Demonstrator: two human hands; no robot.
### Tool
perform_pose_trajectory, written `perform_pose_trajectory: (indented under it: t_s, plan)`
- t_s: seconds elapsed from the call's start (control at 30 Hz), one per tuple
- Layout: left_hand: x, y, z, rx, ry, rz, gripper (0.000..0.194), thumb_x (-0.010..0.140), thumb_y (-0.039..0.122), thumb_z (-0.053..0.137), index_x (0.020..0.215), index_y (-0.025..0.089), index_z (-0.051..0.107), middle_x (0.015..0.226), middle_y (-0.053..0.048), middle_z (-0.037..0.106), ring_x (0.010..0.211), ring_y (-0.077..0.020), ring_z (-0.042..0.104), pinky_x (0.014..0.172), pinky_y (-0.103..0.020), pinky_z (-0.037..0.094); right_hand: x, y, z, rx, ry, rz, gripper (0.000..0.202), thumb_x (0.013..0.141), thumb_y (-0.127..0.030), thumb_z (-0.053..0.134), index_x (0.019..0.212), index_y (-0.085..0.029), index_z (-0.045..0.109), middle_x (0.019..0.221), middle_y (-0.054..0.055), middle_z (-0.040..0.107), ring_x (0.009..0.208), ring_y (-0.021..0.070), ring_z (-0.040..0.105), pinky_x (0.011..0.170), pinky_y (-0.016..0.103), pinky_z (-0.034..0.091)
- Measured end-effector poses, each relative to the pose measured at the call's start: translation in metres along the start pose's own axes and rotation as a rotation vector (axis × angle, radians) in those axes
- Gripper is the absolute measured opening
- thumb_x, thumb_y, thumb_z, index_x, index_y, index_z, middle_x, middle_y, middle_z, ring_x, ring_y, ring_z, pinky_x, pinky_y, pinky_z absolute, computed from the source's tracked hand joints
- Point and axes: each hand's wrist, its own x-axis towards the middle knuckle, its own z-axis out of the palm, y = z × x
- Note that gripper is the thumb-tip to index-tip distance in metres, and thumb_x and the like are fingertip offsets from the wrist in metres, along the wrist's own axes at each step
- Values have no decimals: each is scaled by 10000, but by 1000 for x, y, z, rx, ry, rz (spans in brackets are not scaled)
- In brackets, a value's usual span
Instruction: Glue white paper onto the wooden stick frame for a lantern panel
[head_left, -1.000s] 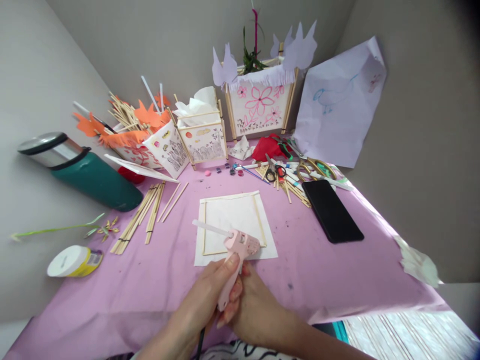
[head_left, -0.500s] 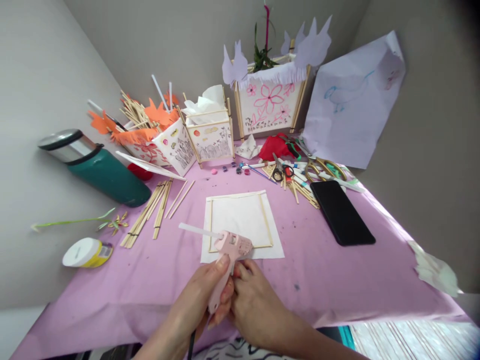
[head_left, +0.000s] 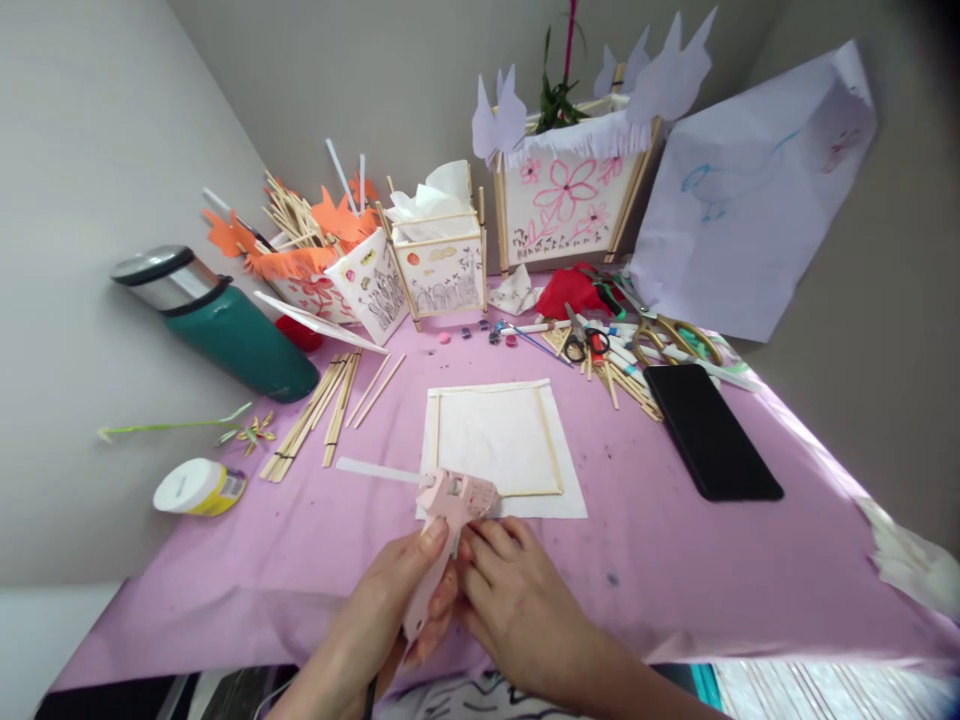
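Head view: at the lower centre of the frame, the left hand [head_left: 397,585] is clamped on the smooth pink plastic glue gun [head_left: 454,493]. A straight, cloudy glue stick [head_left: 379,470] comes out of its back. The right hand [head_left: 517,590] is just beside it, with bent fingers close together; I cannot tell if it grips something. The nozzle is at the lower side of a thin wooden frame [head_left: 553,445], which lies on flat white paper [head_left: 491,435] in the centre; contact is not clear. Under it, the pink cloth [head_left: 300,550] has soft wrinkles. Slim wooden sticks [head_left: 307,420] lie left of centre, and a flat black phone [head_left: 712,430] lies at the right.
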Motion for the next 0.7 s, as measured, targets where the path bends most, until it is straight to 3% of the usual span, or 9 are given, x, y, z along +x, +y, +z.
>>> perform_pose_trajectory:
  t_s: [0.17,0.43,0.7]
  plan:
    - [-10,4,-1,-42,46,30,560,725,687,575,547,162,495,387,51,400,281,-49,309,285,-189,153,-3,0,-1,37,-13,9,333,951,-337,478,1237,-179,545,1304,54,560,1195,246,434,950,426,315]
    - [-18,4,-16,-96,80,7,509,734,668,585,768,161,548,477,66,438,302,-46,312,299,-184,148,-4,0,1,18,14,20,413,937,-371,508,1291,-159,509,1297,57,580,1216,244,429,979,429,262]
    - [-23,4,-25,-94,121,39,487,769,640,563,714,157,529,476,56,423,310,-40,298,317,-186,158,-3,1,2,-4,33,10,418,946,-375,491,1302,-157,504,1304,62,578,1232,234,422,987,422,260]
